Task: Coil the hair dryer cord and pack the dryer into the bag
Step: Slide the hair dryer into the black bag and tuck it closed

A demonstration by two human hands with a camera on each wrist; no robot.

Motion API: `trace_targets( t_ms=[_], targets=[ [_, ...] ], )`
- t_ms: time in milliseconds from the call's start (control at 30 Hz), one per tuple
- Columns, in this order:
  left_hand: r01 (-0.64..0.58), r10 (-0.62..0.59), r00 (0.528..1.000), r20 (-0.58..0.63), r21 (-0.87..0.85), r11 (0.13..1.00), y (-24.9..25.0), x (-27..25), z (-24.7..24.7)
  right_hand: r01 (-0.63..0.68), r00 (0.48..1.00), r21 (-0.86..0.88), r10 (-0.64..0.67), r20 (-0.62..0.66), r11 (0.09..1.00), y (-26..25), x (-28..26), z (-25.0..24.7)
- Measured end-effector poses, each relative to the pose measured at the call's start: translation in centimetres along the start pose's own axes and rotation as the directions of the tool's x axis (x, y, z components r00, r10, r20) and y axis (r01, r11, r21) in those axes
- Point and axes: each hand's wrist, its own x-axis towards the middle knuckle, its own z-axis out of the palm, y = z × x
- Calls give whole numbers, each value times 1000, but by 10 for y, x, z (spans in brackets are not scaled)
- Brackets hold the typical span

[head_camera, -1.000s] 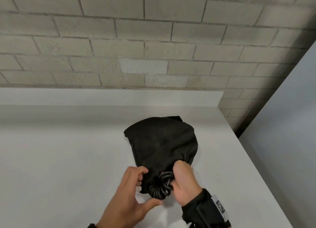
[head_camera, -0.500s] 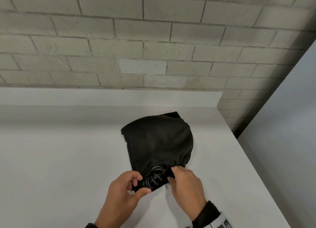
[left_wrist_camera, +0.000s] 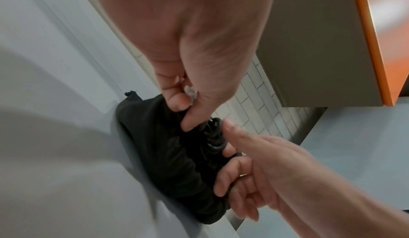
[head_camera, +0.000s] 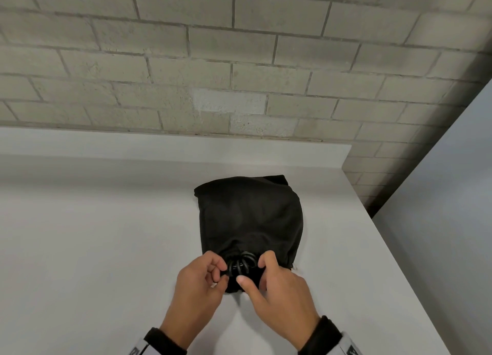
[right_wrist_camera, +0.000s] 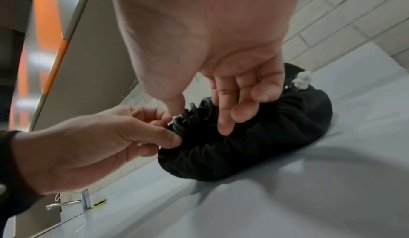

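A black drawstring bag [head_camera: 247, 216] lies on the white counter [head_camera: 106, 248], bulging, with its mouth towards me. The dryer is hidden inside it. Loops of the black coiled cord [head_camera: 241, 264] poke out of the gathered mouth. My left hand [head_camera: 221, 273] pinches the bag's rim on the left of the cord, thumb against forefinger. My right hand [head_camera: 254, 270] holds the rim on the right, thumb over the mouth and fingers on the cloth. The right wrist view shows the cord [right_wrist_camera: 194, 114] between both hands and a white toggle [right_wrist_camera: 302, 81] at the bag's side.
A brick wall [head_camera: 239, 61] stands behind the counter's raised back ledge. The counter's right edge [head_camera: 394, 261] drops off close to the bag, with a grey wall beyond. A metal tap [right_wrist_camera: 73, 203] shows far to the left in the right wrist view.
The bag's mouth has been drawn closer around the cord, so less of the coil sticks out. Both hands have shifted to grip the rim on either side.
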Motion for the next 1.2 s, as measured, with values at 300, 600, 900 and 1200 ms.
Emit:
trace_targets(
  t_ms=[300, 600, 900, 1200],
  targets=[
    [23, -32, 995, -96, -86, 996, 10, -9, -15, -46, 964, -52, 30, -265, 998, 1, 9, 10],
    [-122, 121, 992, 22, 295, 948, -2, -9, -19, 183, 979, -79, -189, -77, 980, 7, 10, 18],
    [-165, 179, 966, 185, -92, 982, 4, -16, -27, 66, 943, -82, -89, -319, 994, 6, 14, 9],
    [-175, 149, 942, 302, 59, 983, -22, -12, -52, -150, 982, -33, 145, -117, 988, 29, 24, 8]
  ],
)
